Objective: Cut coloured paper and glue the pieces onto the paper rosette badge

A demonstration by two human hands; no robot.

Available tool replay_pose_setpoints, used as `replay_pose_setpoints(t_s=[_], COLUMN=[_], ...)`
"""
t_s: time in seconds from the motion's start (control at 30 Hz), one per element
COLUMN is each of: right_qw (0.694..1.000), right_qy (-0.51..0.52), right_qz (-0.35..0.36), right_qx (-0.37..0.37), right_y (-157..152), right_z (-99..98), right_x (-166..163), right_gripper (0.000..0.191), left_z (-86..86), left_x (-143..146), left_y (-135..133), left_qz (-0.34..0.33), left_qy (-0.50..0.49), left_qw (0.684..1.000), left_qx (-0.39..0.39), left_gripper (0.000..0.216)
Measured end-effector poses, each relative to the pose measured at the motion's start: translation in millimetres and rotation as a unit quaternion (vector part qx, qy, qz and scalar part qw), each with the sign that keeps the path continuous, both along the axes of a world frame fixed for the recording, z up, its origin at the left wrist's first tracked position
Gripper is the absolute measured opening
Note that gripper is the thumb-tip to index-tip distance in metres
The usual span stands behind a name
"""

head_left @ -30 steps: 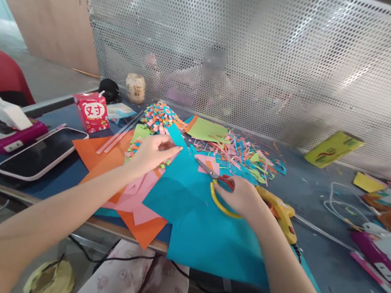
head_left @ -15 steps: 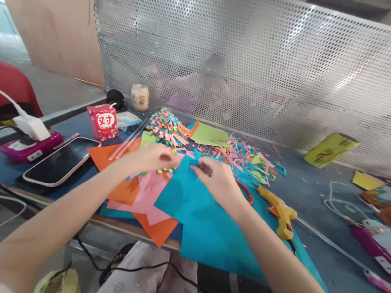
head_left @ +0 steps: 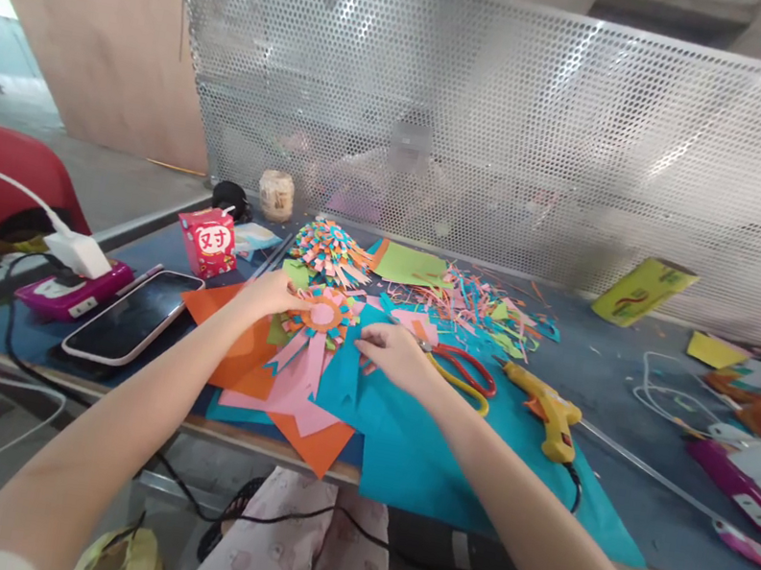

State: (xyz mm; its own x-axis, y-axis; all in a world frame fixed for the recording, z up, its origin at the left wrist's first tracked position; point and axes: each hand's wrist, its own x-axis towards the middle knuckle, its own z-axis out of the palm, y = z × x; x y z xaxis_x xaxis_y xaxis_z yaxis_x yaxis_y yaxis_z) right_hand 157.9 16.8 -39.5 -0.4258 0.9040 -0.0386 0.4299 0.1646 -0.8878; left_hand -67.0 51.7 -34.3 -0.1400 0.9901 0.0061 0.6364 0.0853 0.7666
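Two hands: left hand (head_left: 275,295) seemingly pinching paper rosette (head_left: 323,312); right hand (head_left: 392,353) released, fingertips on blue sheet (head_left: 401,425).

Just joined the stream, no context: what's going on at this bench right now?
A person is doing paper craft at a table. The left hand holds a paper rosette with pink ribbon tails; the right hand rests its fingertips on a blue sheet. Scissors and a yellow glue gun lie to the right, untouched.
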Motion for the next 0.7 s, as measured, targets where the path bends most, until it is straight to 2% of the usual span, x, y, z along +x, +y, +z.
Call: replay_pose_setpoints(t_s=[0.13, 0.3, 0.4, 0.5, 0.6, 0.7], right_qw=[0.999, 0.998, 0.997, 0.995, 0.993, 0.990], right_qy=[0.028, 0.056, 0.069, 0.083, 0.103, 0.124], right_qz=[-0.007, -0.013, -0.025, -0.043, -0.043, -0.030], right_qx=[-0.017, -0.023, -0.019, -0.016, -0.033, -0.059], right_y=[6, 7, 4, 2, -2, -7], right_z=[-6.0, -9.6, -9.4, -8.5, -4.6, 2.5], right_x=[0, 2, 3, 2, 0, -1], right_gripper=[0.011, 0.012, 0.015, 0.009, 0.004, 0.003], left_z=[3.0, 18.2, 25.6, 28.2, 30.5, 35.5], left_x=[-1, 1, 3, 8, 17, 27], left_y=[0, -6, -11, -15, -19, -20], left_qz=[-0.007, 0.000, -0.031, -0.081, -0.103, -0.115], left_qy=[-0.124, -0.270, -0.355, -0.441, -0.477, -0.484], left_qw=[0.992, 0.963, 0.934, 0.891, 0.866, 0.858], left_qx=[0.005, 0.023, 0.038, 0.071, 0.109, 0.129], left_gripper=[0.043, 0.058, 0.054, 0.042, 0.035, 0.040])
